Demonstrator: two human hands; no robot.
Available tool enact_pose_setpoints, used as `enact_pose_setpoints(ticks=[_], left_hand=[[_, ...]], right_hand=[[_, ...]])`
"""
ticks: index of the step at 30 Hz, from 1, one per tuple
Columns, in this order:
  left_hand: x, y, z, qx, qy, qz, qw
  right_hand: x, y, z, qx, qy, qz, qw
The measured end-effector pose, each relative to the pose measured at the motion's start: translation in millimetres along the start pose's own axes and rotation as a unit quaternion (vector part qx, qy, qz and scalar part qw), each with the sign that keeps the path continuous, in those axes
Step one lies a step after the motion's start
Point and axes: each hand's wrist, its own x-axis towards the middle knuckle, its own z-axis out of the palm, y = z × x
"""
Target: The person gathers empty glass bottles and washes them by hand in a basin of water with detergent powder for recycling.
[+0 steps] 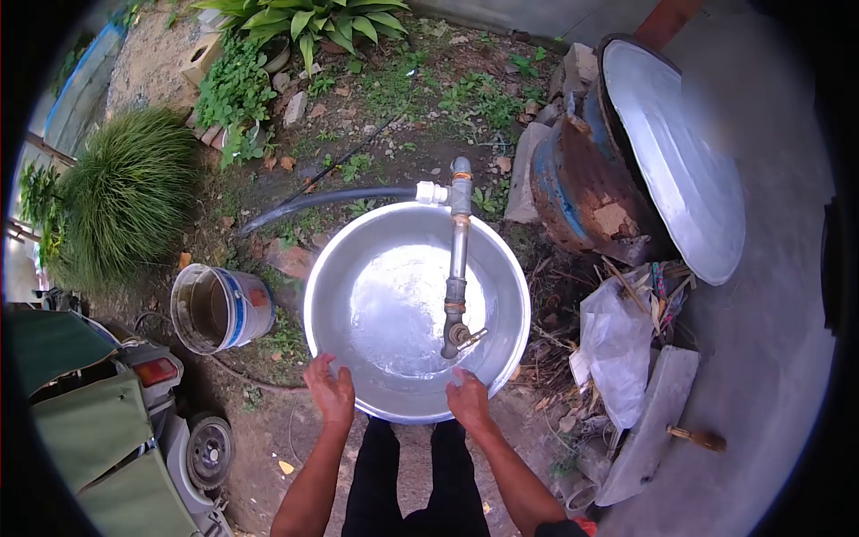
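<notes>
A large round aluminium basin (338,268) sits in front of me, its inside bright and shiny. A metal standpipe with a tap (458,259) reaches over it, the spout and small lever above the near right part of the basin. My left hand (330,392) is at the near left rim, fingers spread and holding nothing. By the near right rim is my right hand (468,398), open, thumb and fingers apart, just below the tap's spout. Both hands overlap the basin's edge in this view.
Left of the basin stands a bucket (252,309) holding murky liquid. A black hose (340,197) joins the pipe. A rusty drum (582,192) carrying a large metal lid (676,152), a plastic bag (617,345) and a concrete slab (653,421) lie right. A vehicle (98,430) is at left.
</notes>
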Motion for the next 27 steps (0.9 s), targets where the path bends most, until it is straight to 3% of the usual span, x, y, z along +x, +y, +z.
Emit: enact_pose_setpoints(ticks=[6,9,11,15,18,23,27], left_hand=[[8,-1,-5,0.050,0.061,0.049,0.996],[6,-15,-4,0.029,0.038,-0.015,0.999],[5,-15,-5,-0.088,-0.003,-0.121,0.989],[-5,-31,2,-0.177,0.026,-0.108,0.978],[-14,-43,-2,-0.141,0.001,-0.142,0.980],[-35,-70,1,-0.198,0.012,-0.228,0.953],[-51,-98,-12,-0.158,-0.044,-0.221,0.961]], right_hand=[[-2,12,-4,0.012,-0.016,0.043,0.999],[-3,11,-6,0.037,-0.034,0.065,0.997],[-4,9,-8,0.041,-0.041,0.074,0.996],[-4,23,1,0.002,0.006,-0.008,1.000],[-6,17,-1,0.014,0.003,0.001,1.000],[-5,16,-4,0.009,-0.011,0.005,1.000],[-5,17,-6,0.027,-0.037,0.033,0.998]])
